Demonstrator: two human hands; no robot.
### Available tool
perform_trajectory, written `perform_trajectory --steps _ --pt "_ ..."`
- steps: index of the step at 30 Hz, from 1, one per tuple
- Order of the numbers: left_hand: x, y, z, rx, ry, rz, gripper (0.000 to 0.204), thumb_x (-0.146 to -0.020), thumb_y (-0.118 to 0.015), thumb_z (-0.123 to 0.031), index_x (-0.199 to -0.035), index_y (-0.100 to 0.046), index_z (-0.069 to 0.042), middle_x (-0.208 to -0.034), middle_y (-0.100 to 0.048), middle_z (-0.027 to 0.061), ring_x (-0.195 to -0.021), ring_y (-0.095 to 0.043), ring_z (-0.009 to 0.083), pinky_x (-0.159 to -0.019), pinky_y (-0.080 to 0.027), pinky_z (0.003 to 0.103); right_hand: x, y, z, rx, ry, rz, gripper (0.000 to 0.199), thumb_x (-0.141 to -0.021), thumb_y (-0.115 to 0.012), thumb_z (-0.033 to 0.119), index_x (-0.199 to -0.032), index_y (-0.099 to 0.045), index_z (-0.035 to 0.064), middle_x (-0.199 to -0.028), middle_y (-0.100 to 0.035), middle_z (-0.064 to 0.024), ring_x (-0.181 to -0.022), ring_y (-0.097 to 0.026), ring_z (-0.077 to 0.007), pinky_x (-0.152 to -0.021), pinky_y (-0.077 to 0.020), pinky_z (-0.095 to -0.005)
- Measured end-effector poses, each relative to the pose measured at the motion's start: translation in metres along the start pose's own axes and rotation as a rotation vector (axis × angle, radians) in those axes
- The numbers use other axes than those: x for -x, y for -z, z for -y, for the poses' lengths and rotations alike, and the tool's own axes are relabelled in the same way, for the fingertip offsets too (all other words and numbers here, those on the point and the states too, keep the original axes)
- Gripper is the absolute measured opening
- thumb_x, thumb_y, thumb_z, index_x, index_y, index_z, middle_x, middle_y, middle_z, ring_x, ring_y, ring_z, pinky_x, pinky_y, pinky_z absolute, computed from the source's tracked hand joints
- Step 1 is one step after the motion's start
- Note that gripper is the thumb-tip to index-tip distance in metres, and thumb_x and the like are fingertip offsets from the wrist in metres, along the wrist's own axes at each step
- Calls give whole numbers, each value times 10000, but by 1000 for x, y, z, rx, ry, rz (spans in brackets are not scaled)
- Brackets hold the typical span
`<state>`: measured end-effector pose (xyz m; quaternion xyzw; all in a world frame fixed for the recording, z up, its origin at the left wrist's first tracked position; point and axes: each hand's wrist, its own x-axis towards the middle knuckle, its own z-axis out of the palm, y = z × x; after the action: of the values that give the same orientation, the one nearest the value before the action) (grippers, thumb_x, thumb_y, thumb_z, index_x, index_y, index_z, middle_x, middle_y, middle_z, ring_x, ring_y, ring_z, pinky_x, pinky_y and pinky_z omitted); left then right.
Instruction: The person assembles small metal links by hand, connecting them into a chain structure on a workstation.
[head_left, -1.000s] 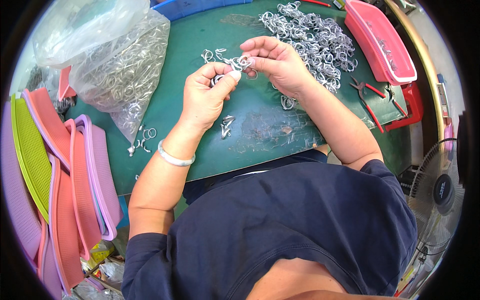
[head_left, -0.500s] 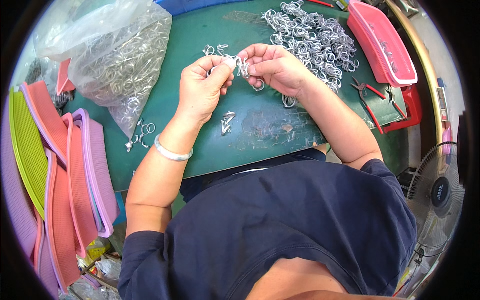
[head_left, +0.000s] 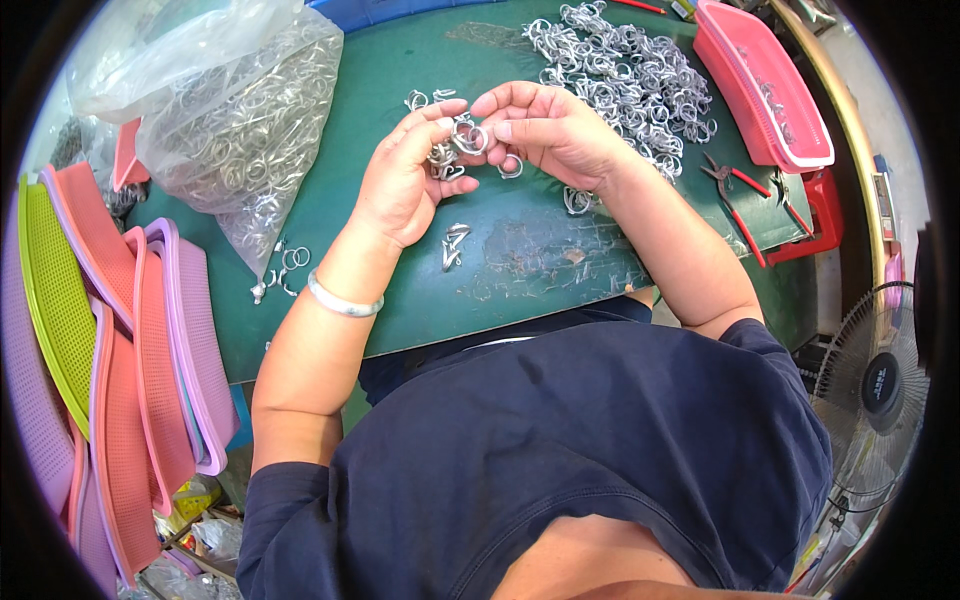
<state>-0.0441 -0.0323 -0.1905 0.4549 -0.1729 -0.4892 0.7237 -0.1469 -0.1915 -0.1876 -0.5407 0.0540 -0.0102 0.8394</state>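
Landmark = loose heap of silver metal rings (head_left: pixel 630 90) on the green-topped counter (head_left: pixel 395 60). Work's L of & a bit below it: L hand (head_left: pixel 405 180) has a few small shiny silver rings (head_left: pixel 468 138) b/w thumb & curled fingers, some tucked nearer the palm; grip looks loose, not a full fist. R hand (head_left: pixel 558 138), just below-L of heap, has thumb & index near each other beside the front ring; can't tell if they pinch it or only hover.

Step in hand, prob.: fine 2-handed fingering of indiv. rings. Next move'd call for a light, exact fingertip pinch on 1 ring w/ the L fingers steadying the rest.

Hard to make out: how many rings the L fingers cover, & whether they're linked. One more silver ring (head_left: pixel 511 167) shows under the R fingers, hung or lying, can't say. A few loose rings (head_left: pixel 418 99), well L of heap, are partly behind the L fingers. Clear plastic bag (head_left: pixel 180 60) of similar pcs, far L of heap, is cut off at top; its contents blur thru the film. Pink plastic tray (head_left: pixel 722 80), just R of heap, hides part of its inside.
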Motion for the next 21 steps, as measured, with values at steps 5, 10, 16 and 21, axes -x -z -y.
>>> perform_trajectory --steps 5,10,16,21 --pt "-2 7 3 87 88 61 252 -852 -519 -217 -1036 -531 -45 -894 -608 71 -790 -604 160 -578 -493 246 0 1 1 -96 83 83 290 -814 -545 39 -1095 -488 -8 -901 -589 -77 -758 -575 -128 -655 -457 -243" --pt "-3 8 5 52 160 100 235 -824 -561 -152 -1028 -533 -39 -922 -609 87 -798 -607 169 -568 -487 231 -4 11 -3 -148 251 191 375 -781 -555 7 -1145 -468 -1 -975 -573 -71 -844 -552 -125 -752 -447 -254" --pt "2 0 8 -49 173 146 163 -806 -578 -90 -964 -559 -55 -902 -618 92 -755 -613 155 -549 -486 219 -5 8 -4 -120 306 188 401 -745 -555 -34 -1137 -480 8 -1067 -551 -95 -875 -537 -126 -779 -448 -252" --pt "3 -1 9 -104 100 116 131 -793 -604 -95 -921 -583 -77 -856 -623 38 -736 -593 109 -558 -454 205 -5 4 -5 -110 290 115 411 -705 -500 -107 -1105 -481 -16 -1061 -531 -104 -897 -537 -151 -779 -455 -274"
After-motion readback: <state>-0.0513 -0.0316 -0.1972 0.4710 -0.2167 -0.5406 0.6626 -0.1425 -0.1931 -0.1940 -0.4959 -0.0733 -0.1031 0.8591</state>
